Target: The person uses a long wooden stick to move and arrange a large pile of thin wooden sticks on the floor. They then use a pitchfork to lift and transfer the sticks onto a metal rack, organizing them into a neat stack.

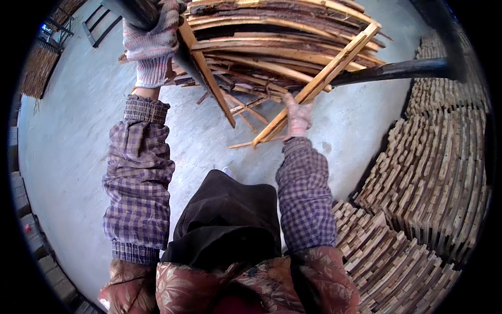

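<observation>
My left hand [154,47], in a pale striped knit glove, is closed round a thick dark bar [137,13] at the upper left. To its right lies a heap of rough wooden strips [251,44], some with bark on them, on a dark frame. My right hand [299,114], also gloved, is closed on a long wooden slat [340,60] that slants up to the right across the heap's end. A second wooden slat [206,73] slants down beside the dark bar. The fingertips of both hands are partly hidden.
A dark curved bar [392,71] juts out at the right of the heap. Tall stacks of wooden strips [423,172] line the right side, with another stack [392,261] nearer me. Loose thin sticks [248,111] hang below the heap above the grey floor [68,157].
</observation>
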The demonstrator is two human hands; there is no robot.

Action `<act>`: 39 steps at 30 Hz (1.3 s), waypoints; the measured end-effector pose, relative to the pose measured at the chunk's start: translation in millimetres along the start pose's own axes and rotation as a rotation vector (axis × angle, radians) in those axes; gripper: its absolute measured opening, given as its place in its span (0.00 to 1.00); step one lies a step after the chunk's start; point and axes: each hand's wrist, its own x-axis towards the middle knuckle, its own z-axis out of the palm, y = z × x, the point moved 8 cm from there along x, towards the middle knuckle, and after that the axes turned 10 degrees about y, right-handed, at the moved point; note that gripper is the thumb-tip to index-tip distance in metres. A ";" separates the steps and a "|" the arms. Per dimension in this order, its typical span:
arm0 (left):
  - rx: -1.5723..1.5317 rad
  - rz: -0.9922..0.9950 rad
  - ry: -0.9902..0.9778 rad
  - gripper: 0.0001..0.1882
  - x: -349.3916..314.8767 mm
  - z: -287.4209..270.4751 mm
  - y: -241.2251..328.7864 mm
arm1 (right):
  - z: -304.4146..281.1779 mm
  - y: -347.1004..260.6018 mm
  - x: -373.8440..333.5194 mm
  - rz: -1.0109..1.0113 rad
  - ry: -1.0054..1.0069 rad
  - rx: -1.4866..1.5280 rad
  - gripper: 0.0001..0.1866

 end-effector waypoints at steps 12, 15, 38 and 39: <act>-0.221 0.015 0.156 0.38 -13.4 -23.1 -3.8 | -138.3 140.6 -106.7 0.157 0.102 -0.555 0.43; -0.260 0.023 0.085 0.36 -7.1 -23.5 7.7 | -163.9 118.2 -130.7 0.006 0.189 -0.591 0.43; -1.598 -0.542 0.792 0.22 29.5 -91.7 -23.2 | -346.5 -19.9 -5.5 -0.071 0.548 -0.756 0.38; -1.615 -0.575 0.811 0.21 29.3 -84.9 -23.0 | -355.7 -60.0 27.0 -0.208 0.603 -0.922 0.40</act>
